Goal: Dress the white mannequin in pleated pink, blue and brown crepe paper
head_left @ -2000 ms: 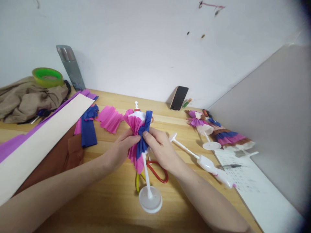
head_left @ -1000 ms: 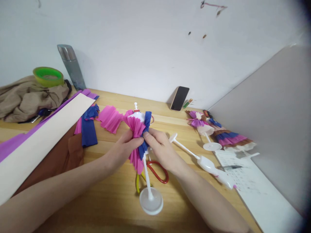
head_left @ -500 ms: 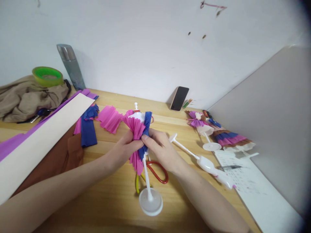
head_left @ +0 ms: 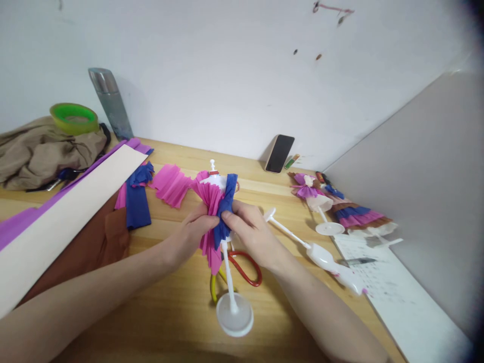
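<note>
A small white dress form (head_left: 214, 180) on a stand with a round base (head_left: 235, 314) is held between my hands, tilted with its base toward me. Pleated pink crepe paper (head_left: 210, 199) and a strip of blue crepe paper (head_left: 227, 204) cover its torso. My left hand (head_left: 194, 224) is closed around the pink side, thumb pressed at the middle. My right hand (head_left: 251, 229) pinches the blue strip from the other side. My thumbs nearly meet over the paper. Behind the stand lie red-handled scissors (head_left: 249, 277) and a yellow-handled tool (head_left: 214, 288), partly hidden.
A second bare dress form (head_left: 325, 257) lies at right, near dressed forms (head_left: 363, 214) and a written sheet (head_left: 401, 287). At left are a white strip (head_left: 75, 217), brown paper (head_left: 91, 242), blue paper (head_left: 138, 206) and loose pink paper (head_left: 172, 185). A phone (head_left: 280, 154) leans on the wall.
The blue strip now lies flatter and wider across the front of the torso. My left thumb has drawn back slightly from it. The stand stays in place.
</note>
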A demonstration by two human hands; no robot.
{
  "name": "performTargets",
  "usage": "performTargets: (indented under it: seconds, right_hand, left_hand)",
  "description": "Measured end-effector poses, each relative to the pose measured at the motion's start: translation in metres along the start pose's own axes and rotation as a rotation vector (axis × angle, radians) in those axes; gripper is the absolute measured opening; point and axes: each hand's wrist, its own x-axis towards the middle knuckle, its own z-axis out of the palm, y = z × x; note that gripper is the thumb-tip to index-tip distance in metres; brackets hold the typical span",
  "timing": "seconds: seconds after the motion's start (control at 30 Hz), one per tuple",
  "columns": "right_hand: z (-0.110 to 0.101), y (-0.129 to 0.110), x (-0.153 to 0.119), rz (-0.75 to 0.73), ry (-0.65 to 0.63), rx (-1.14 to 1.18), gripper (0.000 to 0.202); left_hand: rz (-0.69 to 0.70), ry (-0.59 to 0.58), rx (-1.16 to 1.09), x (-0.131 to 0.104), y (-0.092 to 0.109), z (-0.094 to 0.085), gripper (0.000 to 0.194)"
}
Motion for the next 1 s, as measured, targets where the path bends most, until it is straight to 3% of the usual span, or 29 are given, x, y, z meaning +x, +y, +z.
performTargets:
  seconds: [0.13,0.3,0.43,0.77,1.0]
  right_hand:
    - [0.000,0.000,0.001,-0.002,0.007,-0.018,0.025]
    - [0.001,0.003,0.002,-0.013,-0.002,0.014,0.028]
    - [0.001,0.005,0.001,-0.015,-0.011,0.015,0.036]
    - [0.004,0.002,0.002,-0.016,0.041,0.000,0.033]
    - [0.008,0.006,0.002,-0.022,0.079,-0.004,0.034]
  left_hand:
    - [-0.001,-0.031,-0.034,0.000,0.002,0.003,0.029]
    - [-0.010,0.066,0.077,-0.003,0.009,0.007,0.025]
    - [-0.014,0.067,0.123,-0.004,0.013,0.009,0.023]
    - [0.015,-0.008,-0.030,0.001,-0.005,0.002,0.029]
    - [0.065,0.071,0.231,-0.002,0.006,0.005,0.033]
